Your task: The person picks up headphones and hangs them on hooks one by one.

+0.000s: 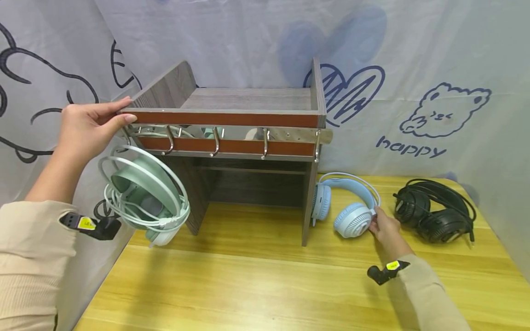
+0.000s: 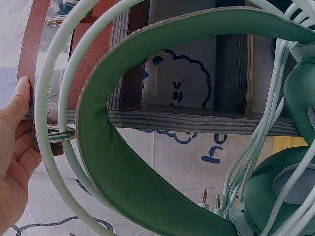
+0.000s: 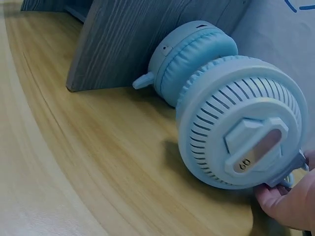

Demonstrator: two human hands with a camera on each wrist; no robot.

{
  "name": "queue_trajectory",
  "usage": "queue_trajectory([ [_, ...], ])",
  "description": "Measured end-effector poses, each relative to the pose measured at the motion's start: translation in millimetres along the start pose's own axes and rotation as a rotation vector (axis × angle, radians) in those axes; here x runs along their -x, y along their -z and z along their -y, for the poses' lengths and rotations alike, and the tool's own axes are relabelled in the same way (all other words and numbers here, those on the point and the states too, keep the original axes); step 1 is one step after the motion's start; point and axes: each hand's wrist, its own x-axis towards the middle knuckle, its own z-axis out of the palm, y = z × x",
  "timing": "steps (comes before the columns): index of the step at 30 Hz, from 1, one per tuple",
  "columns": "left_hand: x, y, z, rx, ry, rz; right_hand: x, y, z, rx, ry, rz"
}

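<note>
Right hand fingers grasp blue headphones earcup edge; left hand grips rack corner.

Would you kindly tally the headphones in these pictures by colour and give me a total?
Green headphones, hanging from a hook at the rack's left end: 1
Light blue headphones, on the table, touched by the right hand: 1
Black headphones, on the table: 1
Total: 3
</note>
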Motion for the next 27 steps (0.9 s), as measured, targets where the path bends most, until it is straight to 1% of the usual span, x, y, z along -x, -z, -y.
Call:
queue_trajectory([
  [3,-0.9,0.2,-1.0,0.007,0.000,0.002,1,1,2,-0.003,-0.017,0.051],
  [6,-2.0,0.5,-2.1,0.010,0.001,0.002,0,4,5,-0.006,-0.044,0.119],
  [10,-2.5,0.9,-2.5,0.021,0.010,0.005,-1,6,8,0.021,-0.061,0.182],
  [15,-1.2,1.6,-2.2,0.026,0.026,0.007,0,9,10,0.060,-0.037,0.240],
  [20,-0.4,1.6,-2.4,0.024,0.035,0.015,4,14,12,0.079,0.000,0.328],
  [22,-0.3,1.5,-2.5,0.016,0.033,0.017,5,14,13,0.101,0.020,0.341],
  [23,-0.3,1.4,-2.7,0.013,0.030,0.015,5,14,14,0.121,0.030,0.334],
  [27,0.3,1.6,-2.5,0.013,0.028,0.017,5,11,19,0.221,0.067,0.273],
])
